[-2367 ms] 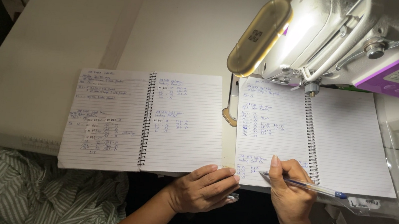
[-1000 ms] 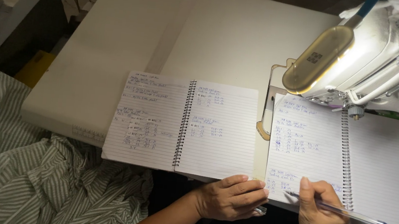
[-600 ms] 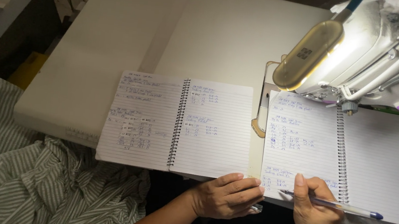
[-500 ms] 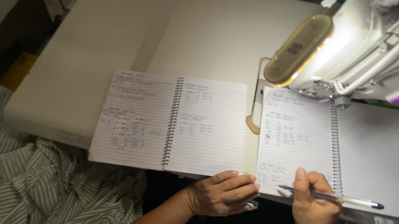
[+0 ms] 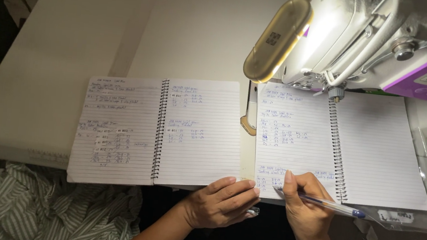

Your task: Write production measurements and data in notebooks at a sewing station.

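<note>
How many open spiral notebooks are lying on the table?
2. One open notebook lies left of centre, beside the left hand. The other notebook lies under the sewing machine, where the right hand writes with a pen.

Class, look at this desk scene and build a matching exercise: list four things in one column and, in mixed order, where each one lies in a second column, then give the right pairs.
Things:
1. pen
2. left-hand notebook
3. striped cloth
4. sewing machine

Places:
A. bunched at the lower left, below the table edge
B. top right, lit, above the right-hand notebook
C. in the right hand, tip on a page
D. open flat on the table, just above the left hand

Pairs: 1-C, 2-D, 3-A, 4-B
</note>
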